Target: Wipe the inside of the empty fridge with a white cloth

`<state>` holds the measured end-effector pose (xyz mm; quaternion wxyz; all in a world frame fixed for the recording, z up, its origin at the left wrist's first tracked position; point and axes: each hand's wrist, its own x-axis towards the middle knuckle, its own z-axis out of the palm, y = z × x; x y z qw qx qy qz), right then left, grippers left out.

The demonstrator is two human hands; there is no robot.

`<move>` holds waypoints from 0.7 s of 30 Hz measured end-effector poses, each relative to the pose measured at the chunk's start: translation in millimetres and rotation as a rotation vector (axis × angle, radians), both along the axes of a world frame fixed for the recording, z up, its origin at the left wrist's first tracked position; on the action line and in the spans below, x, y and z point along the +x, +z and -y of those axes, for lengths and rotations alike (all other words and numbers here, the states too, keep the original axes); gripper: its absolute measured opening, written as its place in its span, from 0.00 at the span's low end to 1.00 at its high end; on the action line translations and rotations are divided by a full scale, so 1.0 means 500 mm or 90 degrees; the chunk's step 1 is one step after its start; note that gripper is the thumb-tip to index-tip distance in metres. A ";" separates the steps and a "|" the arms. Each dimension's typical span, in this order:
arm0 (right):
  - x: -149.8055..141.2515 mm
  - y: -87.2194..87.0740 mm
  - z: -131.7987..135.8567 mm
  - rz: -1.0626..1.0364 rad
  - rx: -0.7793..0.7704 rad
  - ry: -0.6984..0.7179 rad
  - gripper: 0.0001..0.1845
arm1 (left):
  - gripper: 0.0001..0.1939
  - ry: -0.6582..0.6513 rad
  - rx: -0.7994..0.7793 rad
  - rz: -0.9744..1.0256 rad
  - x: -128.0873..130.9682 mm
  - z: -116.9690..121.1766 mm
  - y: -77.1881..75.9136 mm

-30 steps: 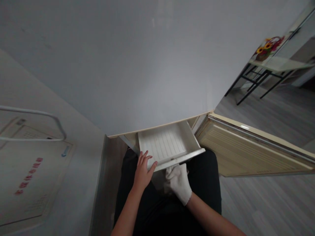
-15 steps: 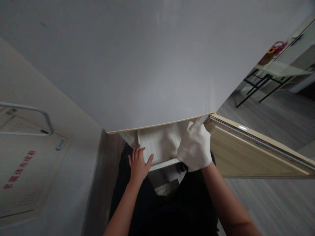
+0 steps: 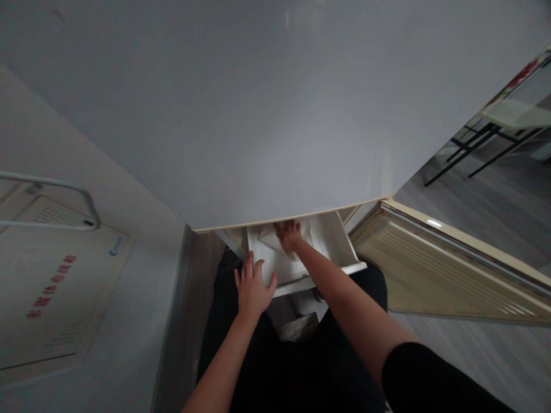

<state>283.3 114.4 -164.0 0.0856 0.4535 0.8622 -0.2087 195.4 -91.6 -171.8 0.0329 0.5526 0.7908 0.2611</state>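
A shallow white drawer (image 3: 321, 274) is pulled out in front of my knees. My left hand (image 3: 253, 284) rests on its front left corner with fingers spread and thumb apart, holding nothing. Inside the drawer, towards the back, my right hand (image 3: 290, 236) presses down on a white cloth (image 3: 269, 236). The cloth spreads out on both sides of the fingers, which are partly smeared by motion. A pale panel edge above covers the back of the drawer.
A large grey-white surface (image 3: 275, 115) fills the space above the drawer. At right a cream door (image 3: 447, 258) stands open. Farther off is a table (image 3: 512, 115) with dark legs. A wall panel with red lettering (image 3: 51, 287) and a metal handle (image 3: 47, 223) is at left.
My right hand has moved left and deeper into the drawer. Before, the white cloth covered it; now the bare hand shows on top of the cloth. My left hand stays at the drawer's corner.
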 end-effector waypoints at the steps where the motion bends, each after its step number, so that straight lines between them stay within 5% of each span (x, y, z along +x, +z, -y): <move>1: -0.027 -0.020 0.006 0.002 0.008 0.016 0.38 | 0.20 -0.003 0.000 0.002 0.000 0.000 -0.001; 6: -0.121 -0.085 0.023 0.005 0.040 0.170 0.40 | 0.21 -0.010 -0.002 -0.007 0.000 0.001 0.002; 9: -0.113 -0.086 -0.008 0.022 0.036 0.128 0.41 | 0.20 -0.010 -0.009 -0.021 0.000 0.003 0.000; 15: 0.060 -0.068 -0.112 0.119 0.014 -0.117 0.56 | 0.20 -0.007 0.006 -0.012 -0.004 -0.001 -0.008; 21: 0.216 -0.093 -0.115 0.142 -0.040 -0.111 0.61 | 0.10 -0.151 0.175 0.108 -0.035 0.025 0.042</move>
